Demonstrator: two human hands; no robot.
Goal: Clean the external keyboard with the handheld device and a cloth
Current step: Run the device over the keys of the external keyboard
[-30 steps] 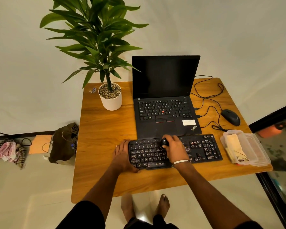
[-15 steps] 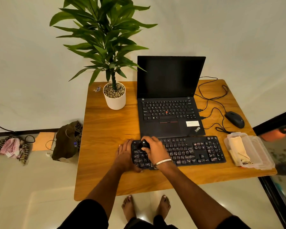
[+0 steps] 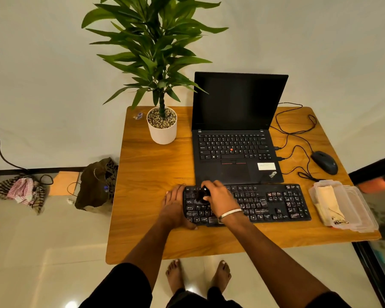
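A black external keyboard [image 3: 269,202] lies on the wooden table in front of the laptop. My right hand [image 3: 220,200] grips a small black handheld device [image 3: 202,194] and holds it down on the keys at the keyboard's left end. My left hand [image 3: 173,207] rests flat on the table against the keyboard's left edge, its thumb at the front corner. A folded beige cloth [image 3: 329,204] lies in a clear plastic box [image 3: 362,210] to the right of the keyboard.
An open black laptop [image 3: 236,138] stands behind the keyboard. A potted plant [image 3: 162,127] is at the back left, a wired mouse [image 3: 324,162] and looped cables [image 3: 298,138] at the back right. The table's front edge [image 3: 231,252] is near my bare feet.
My right hand has slid the device leftward along the keyboard, from near its middle to its left end. My left hand has stayed at the left edge.
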